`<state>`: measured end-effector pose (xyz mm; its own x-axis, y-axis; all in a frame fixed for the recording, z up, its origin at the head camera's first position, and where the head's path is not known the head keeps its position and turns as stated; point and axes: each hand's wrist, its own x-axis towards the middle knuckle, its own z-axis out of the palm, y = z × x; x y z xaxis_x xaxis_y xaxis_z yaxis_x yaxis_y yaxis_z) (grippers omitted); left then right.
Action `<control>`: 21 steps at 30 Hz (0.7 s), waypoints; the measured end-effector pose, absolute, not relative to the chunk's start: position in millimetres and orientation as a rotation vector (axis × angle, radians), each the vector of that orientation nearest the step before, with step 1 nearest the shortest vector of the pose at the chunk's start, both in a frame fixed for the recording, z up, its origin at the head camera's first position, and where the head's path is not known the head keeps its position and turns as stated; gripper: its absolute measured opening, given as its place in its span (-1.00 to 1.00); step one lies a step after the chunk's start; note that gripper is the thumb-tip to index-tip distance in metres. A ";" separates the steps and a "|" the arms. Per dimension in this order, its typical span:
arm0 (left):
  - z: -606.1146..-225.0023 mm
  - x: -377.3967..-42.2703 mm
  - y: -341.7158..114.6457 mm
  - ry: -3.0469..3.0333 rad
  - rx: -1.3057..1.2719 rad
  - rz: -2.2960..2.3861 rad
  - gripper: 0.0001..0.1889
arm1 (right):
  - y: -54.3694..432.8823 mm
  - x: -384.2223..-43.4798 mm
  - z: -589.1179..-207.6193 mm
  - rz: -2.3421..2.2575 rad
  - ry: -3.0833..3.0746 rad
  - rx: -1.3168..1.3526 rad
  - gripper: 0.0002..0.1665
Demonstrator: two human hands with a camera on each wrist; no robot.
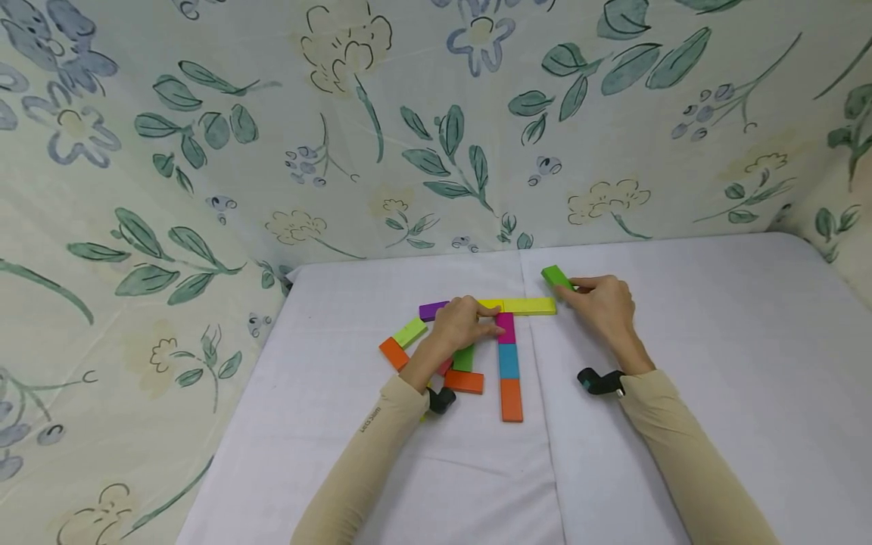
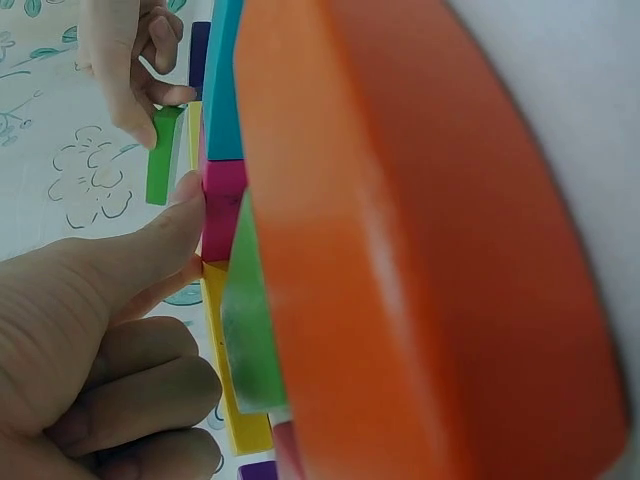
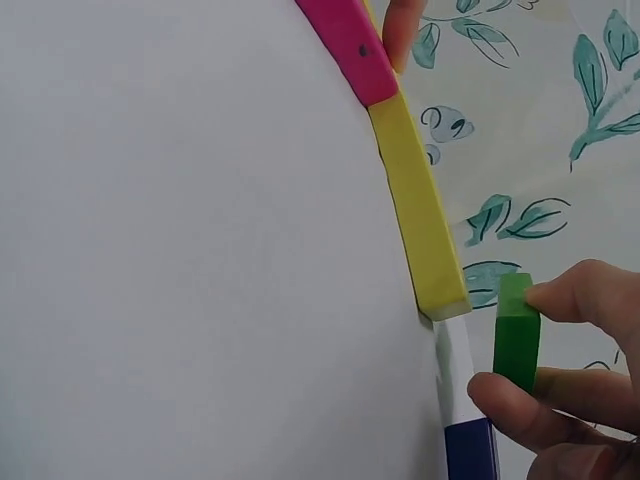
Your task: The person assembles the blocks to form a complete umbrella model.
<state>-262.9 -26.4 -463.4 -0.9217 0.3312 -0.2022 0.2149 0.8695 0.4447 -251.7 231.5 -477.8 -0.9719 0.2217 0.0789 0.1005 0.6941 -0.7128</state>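
My right hand pinches a green block between thumb and fingers, close beyond the right end of a yellow block. A dark blue block shows below those fingers in the right wrist view. My left hand has its thumb and index finger at the pink block, where it meets the yellow row; its other fingers are curled. Below the pink block, a blue block and an orange block continue a straight column toward me.
Left of the column are a purple block, a lime block, a green block and orange blocks, partly covered by the left arm. White cloth covers the table; a floral curtain hangs behind.
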 end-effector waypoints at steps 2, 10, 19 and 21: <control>-463.1 -262.8 -26.4 2.769 0.412 0.617 -0.45 | 229.6 -253.5 -480.1 1.118 -2.743 -0.268 -0.36; -463.6 -263.1 -26.5 2.773 0.429 0.614 -0.45 | 232.9 -254.7 -481.0 0.995 -2.726 -0.252 -0.40; -464.2 -263.4 -26.5 2.787 0.427 0.606 -0.45 | 239.7 -251.7 -480.9 0.894 -2.747 -0.272 -0.42; -463.7 -263.1 -26.2 2.784 0.428 0.609 -0.45 | 238.4 -251.9 -482.7 0.875 -2.759 -0.253 -0.44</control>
<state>-263.1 -26.2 -463.7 -0.9231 0.3362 -0.1868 0.2276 0.8690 0.4394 -251.9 238.4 -482.7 -0.9573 0.2335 0.1706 0.0926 0.8064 -0.5841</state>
